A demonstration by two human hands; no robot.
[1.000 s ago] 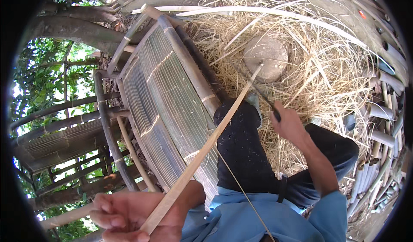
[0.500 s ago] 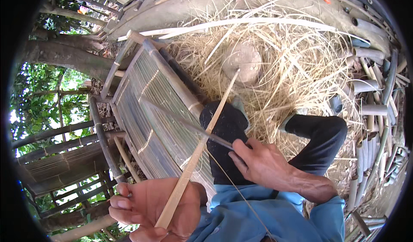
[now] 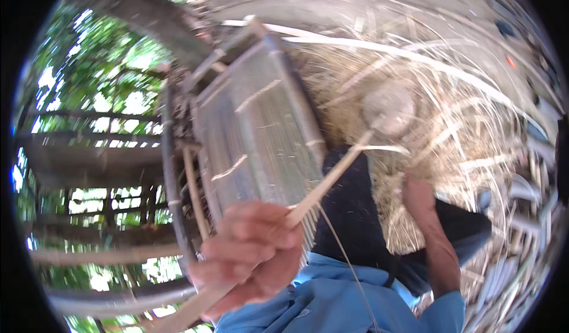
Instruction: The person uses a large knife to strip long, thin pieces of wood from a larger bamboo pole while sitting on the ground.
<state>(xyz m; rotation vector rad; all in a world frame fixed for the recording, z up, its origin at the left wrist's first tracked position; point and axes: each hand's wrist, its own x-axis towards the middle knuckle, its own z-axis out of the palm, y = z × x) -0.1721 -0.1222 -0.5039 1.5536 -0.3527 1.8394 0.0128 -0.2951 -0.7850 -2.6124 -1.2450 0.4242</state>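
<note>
My left hand (image 3: 252, 253) is closed round a long, pale bamboo strip (image 3: 332, 182). The strip slants from the lower left up toward a round wooden block (image 3: 391, 108), its far tip at or just in front of the block. Beyond my right knee, my right hand (image 3: 418, 197) reaches low over the shavings; motion blurs its fingers, and I cannot make out the knife there. A short, pale curved piece (image 3: 386, 149) shows near the strip's far end; I cannot tell whether it is attached.
A slatted bamboo bench (image 3: 261, 125) stands at my left, with bamboo rails (image 3: 169, 155) behind it. Loose shavings (image 3: 450, 96) surround the block, and a long pale strip (image 3: 415, 57) lies across them. Cut bamboo pieces (image 3: 527, 191) are heaped at the right edge.
My left hand has turned from palm-up to wrapped round the strip. My right hand, which held a knife across the strip, has moved forward and right, away from it. The view has shifted and blurred.
</note>
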